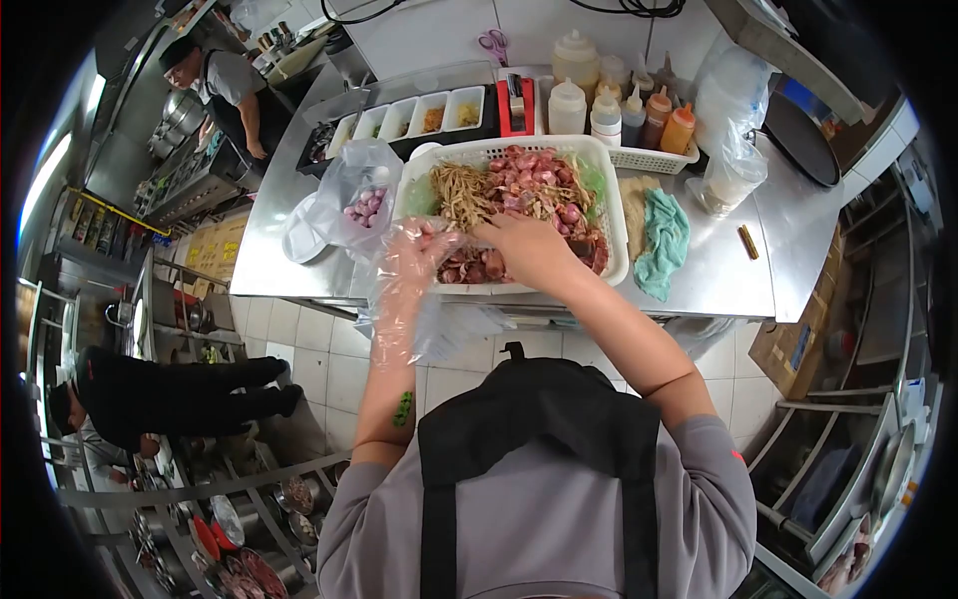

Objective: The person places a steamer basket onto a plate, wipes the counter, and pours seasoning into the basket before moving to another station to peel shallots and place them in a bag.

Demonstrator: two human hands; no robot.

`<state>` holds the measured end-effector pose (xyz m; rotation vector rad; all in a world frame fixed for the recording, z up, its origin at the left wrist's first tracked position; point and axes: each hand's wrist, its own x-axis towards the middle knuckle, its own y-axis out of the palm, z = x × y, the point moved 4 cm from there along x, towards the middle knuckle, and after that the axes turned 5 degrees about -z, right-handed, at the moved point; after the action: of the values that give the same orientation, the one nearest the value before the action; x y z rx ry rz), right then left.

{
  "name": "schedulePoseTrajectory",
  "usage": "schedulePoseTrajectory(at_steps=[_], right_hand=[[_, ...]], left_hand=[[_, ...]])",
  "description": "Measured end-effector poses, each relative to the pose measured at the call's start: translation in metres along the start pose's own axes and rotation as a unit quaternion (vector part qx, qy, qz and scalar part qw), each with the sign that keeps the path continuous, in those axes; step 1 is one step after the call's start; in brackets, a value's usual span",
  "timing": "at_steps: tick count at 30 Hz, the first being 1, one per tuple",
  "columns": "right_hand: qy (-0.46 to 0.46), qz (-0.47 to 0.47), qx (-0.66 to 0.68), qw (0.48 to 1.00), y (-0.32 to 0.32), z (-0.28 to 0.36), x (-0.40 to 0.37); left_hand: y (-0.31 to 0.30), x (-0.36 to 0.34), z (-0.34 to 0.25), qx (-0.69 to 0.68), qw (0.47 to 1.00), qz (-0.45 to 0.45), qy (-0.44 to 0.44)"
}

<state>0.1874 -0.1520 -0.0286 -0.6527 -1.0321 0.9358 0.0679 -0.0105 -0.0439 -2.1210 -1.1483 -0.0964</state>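
A white plastic basket (621, 225) holds red shallots (529, 172), a pile of thin tan root-like pieces (461, 195) and darker reddish chunks (479, 268). My left hand (424, 243), covered by a loose clear plastic bag (394, 299) that reaches down the forearm, is at the basket's near left corner with its fingers curled. What those fingers hold, if anything, is blurred by the plastic. My right hand (524, 248) is bare and reaches over the middle of the basket; its fingertips are hidden near the roots and the left hand.
Left of the basket is a bag of peeled shallots (367, 205) beside a white lid (301, 235). Behind stand a tray of condiments (432, 120) and sauce bottles (567, 105). A teal cloth (662, 240) lies right. Two co-workers (235, 95) are at the left.
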Motion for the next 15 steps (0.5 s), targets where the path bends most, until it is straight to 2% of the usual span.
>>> schedulePoseTrajectory(at_steps=[1,3,4,5,7,8,9,11,12,15], right_hand=[[-0.004,0.0,0.001,1.0,0.003,0.002,0.003],[0.03,-0.107,0.013,0.994,-0.002,0.001,0.008],[0.026,-0.106,0.014,0.994,-0.002,0.001,0.009],[0.041,-0.102,0.014,0.994,-0.002,0.0,0.009],[0.054,-0.097,0.015,0.994,-0.003,0.0,0.008],[0.064,-0.111,0.017,0.992,-0.006,0.001,0.006],[0.073,-0.125,0.019,0.989,-0.009,0.0,0.004],[0.069,-0.116,0.028,0.99,-0.012,-0.005,-0.001],[0.069,-0.107,0.036,0.991,-0.013,-0.006,-0.002],[0.077,-0.124,0.035,0.989,-0.021,-0.006,0.0]], left_hand=[[-0.001,-0.001,-0.006,0.001,1.0,-0.004,0.0],[0.001,-0.002,-0.016,-0.009,0.999,-0.003,0.036],[0.004,-0.001,-0.014,-0.067,0.997,-0.001,-0.027],[0.011,-0.002,-0.017,-0.066,0.997,-0.004,-0.028],[0.019,-0.001,-0.017,-0.295,0.951,-0.081,-0.048],[0.025,0.001,-0.004,-0.257,0.961,-0.067,-0.084],[0.032,0.004,0.012,-0.256,0.96,-0.07,-0.084],[0.045,0.009,0.044,-0.23,0.955,-0.09,-0.163],[0.039,0.005,0.021,-0.259,0.938,-0.106,-0.204],[0.05,0.011,0.031,-0.307,0.929,-0.112,-0.173]])
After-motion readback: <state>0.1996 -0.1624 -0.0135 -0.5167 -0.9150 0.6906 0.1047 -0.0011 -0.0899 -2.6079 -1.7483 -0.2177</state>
